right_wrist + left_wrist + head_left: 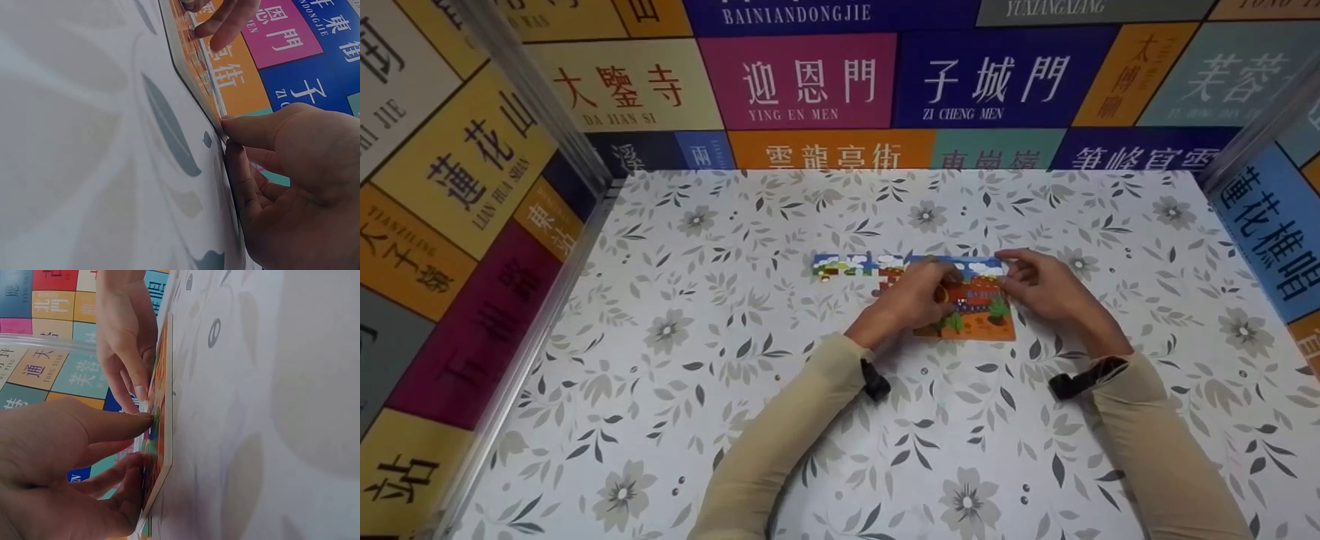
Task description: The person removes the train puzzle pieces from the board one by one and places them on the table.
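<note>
A partly assembled jigsaw puzzle (976,328) with an orange, green and blue picture lies flat on the table. My left hand (911,294) bends over its left part. In the left wrist view, the left thumb and fingertips of that hand (84,467) touch the puzzle board (167,450). At the upper right corner, my right hand (1048,285) holds the edge between thumb and forefinger. The right wrist view has the thumb and a fingertip of this hand (304,169) close together against the board's edge (194,84). The left hand hides part of the picture.
A strip of joined puzzle pieces (840,265) with blue sky and clouds extends to the left of the board. A flower-patterned cloth (810,420) covers the table. Walls of coloured panels with writing (799,82) enclose its back and sides.
</note>
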`<state>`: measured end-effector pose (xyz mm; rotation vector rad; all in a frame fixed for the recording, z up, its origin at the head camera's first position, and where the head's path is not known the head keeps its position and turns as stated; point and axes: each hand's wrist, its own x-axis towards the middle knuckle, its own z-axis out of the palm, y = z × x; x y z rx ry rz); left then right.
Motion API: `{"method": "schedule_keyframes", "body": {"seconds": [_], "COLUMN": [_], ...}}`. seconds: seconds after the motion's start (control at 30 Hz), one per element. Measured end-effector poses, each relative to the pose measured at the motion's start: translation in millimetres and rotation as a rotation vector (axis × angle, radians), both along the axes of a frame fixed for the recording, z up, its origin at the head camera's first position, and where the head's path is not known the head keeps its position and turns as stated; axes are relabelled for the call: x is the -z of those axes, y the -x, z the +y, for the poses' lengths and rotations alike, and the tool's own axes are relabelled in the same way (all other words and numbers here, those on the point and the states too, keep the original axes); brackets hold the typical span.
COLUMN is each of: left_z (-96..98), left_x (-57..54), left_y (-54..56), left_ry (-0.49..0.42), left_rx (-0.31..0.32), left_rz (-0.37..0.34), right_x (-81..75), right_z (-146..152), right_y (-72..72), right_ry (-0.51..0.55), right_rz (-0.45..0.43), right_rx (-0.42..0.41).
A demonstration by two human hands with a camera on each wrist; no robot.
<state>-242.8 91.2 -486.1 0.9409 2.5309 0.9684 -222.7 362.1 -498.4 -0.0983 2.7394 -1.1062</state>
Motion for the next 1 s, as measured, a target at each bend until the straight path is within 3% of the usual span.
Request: {"method": "schedule_keyframes", "body": {"seconds": [0.2, 0.6, 1.0], "left_z": [-0.4, -0.3, -0.8], "left_x": [1.2, 4.6, 6.8], "left_y": [1.2, 1.8, 0.5], "left_ry": [-0.029, -0.066, -0.114], "left_rx": [0.012, -0.03, -0.022], "left_rz": [0.027, -0.02, 0.022], "right_x": [1.0, 4.4, 3.9], "right_z": [1.0, 1.8, 0.4], "right_y": [1.6, 2.1, 0.3], "right_ry": [-0.017, -0.016, -0.006], "right_rz": [0.074, 0.054, 0.044], "right_rx": [-0.051, -0.031, -0.012]}}
